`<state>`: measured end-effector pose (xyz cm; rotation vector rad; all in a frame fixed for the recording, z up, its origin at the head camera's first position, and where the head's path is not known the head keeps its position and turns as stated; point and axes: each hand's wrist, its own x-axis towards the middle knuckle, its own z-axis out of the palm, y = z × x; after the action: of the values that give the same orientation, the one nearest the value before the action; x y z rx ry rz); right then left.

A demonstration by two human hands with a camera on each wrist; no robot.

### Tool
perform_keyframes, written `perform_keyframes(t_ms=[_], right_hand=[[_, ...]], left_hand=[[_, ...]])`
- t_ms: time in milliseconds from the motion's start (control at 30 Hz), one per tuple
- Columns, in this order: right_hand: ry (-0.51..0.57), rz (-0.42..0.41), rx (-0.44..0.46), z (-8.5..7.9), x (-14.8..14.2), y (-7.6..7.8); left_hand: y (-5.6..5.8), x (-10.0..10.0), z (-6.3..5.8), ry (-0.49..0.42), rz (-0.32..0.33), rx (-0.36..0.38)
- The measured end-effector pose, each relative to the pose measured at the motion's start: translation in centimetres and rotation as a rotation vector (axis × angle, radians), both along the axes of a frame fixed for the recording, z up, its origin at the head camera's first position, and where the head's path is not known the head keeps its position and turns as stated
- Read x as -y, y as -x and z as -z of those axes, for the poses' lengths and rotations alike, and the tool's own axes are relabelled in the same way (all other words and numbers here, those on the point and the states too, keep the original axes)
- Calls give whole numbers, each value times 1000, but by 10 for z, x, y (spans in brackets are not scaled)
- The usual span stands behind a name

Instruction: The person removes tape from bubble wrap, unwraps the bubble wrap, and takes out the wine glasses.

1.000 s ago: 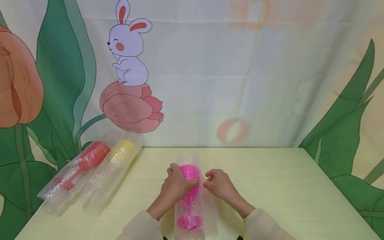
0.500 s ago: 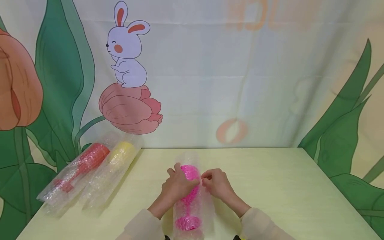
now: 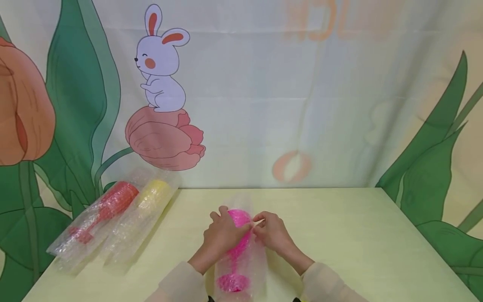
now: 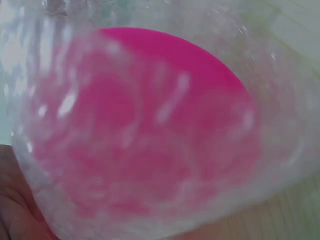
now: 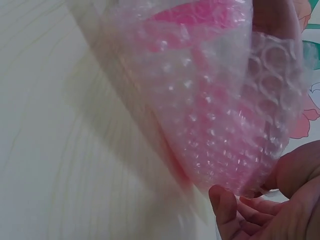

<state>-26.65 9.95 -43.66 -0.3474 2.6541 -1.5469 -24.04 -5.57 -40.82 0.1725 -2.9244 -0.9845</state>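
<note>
A pink plastic goblet lies in clear bubble wrap, its base towards me, at the table's near middle. My left hand grips the wrapped bowl from the left, thumb across the top. Close on the right, my right hand pinches the edge of the wrap between thumb and forefinger. The right wrist view has those fingertips at the corner of the bubble wrap, a flap of which stands off the table. Filling the left wrist view, the goblet's pink bowl shows through the plastic.
Two more wrapped goblets, one red and one yellow, lie side by side at the table's left. A cloth backdrop printed with a rabbit and tulips hangs behind the pale yellow table.
My right hand has come left to the goblet and now pinches the wrap's edge. The goblet's base has shifted slightly left. My left hand keeps its hold on the bowl.
</note>
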Motion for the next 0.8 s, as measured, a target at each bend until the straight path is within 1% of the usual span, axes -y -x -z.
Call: perform_keyframes(t_ms=[100,300,433,533,600,700,800], right_hand=[[-3,5,-26,2,0,1],[10,27,-81,6,-2,6],[-15,41,-165,8,-2,10],[-55,34,-242,9,-1,12],[-72,23,-273,9,0,13],[-86,12,-282,9,1,14],[-82,15,-264,9,0,15]], left_hand=[[1,2,-2,0,4,-4],[1,4,-4,-56,11,1],[2,4,-3,-62,9,-1],[2,4,-2,-43,4,-1],[3,4,0,-29,0,-2],[4,4,1,-13,-1,-9],[4,3,2,-16,4,-18]])
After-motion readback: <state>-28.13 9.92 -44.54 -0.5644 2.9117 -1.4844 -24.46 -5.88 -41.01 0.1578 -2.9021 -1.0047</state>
